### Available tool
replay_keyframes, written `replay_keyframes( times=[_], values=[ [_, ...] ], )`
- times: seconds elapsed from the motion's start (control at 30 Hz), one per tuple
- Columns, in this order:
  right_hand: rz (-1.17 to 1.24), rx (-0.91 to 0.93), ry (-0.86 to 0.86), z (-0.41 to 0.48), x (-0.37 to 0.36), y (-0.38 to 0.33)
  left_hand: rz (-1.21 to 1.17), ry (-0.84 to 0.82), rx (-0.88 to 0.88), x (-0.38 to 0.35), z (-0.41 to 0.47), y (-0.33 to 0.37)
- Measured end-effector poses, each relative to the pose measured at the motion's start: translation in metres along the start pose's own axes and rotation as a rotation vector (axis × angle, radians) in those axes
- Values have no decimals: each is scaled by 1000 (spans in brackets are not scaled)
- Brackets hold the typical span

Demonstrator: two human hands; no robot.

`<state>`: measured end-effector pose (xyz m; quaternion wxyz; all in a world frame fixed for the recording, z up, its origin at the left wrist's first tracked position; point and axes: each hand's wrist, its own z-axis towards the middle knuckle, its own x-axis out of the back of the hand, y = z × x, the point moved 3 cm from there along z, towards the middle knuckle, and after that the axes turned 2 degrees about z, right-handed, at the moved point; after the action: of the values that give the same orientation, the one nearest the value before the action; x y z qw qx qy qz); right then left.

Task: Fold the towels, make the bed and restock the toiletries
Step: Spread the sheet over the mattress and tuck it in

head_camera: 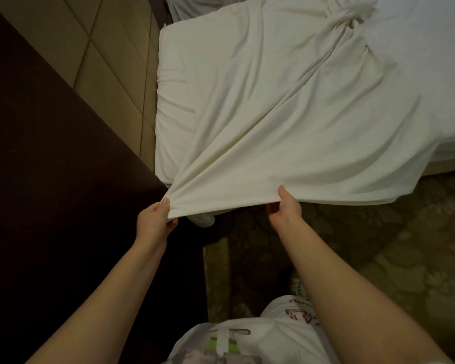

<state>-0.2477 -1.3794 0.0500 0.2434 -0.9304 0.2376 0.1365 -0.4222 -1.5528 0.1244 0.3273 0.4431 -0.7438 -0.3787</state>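
Note:
A white sheet (300, 114) lies rumpled across the bed (171, 106), bunched into a twist at the far end and pulled taut toward me. My left hand (155, 219) pinches the sheet's near corner, thumb on top and fingers underneath. Further right along the same near edge, my right hand (284, 208) grips the cloth the same way. The edge hangs in the air between the hands, past the foot of the bed. The mattress under it has a white fitted cover.
A dark wooden surface (50, 179) fills the left side, close to the bed's corner. Beige padded wall panels (103, 48) run along the bed's left. Patterned carpet (378, 258) lies under me. A crumpled white item (202, 220) sits on the floor below the sheet.

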Motion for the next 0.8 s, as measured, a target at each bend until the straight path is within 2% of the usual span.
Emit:
replay_keyframes(
  times=[0.23, 0.37, 0.47, 0.6, 0.8],
  values=[
    [-26, 27, 118, 10, 27, 14, -18, -58, 61, -2, -3, -14],
    [98, -62, 20, 22, 29, 15, 37, -148, 57, -11, -12, -23],
    [85, -171, -46, 30, 22, 24, 0, -191, 91, -20, -22, -27],
    [51, -261, -40, 38, 15, 42, -98, -245, 92, -25, -29, -14],
    [122, -190, 71, 55, 15, 13, -145, -208, 65, 1, -13, 4]
  ],
)
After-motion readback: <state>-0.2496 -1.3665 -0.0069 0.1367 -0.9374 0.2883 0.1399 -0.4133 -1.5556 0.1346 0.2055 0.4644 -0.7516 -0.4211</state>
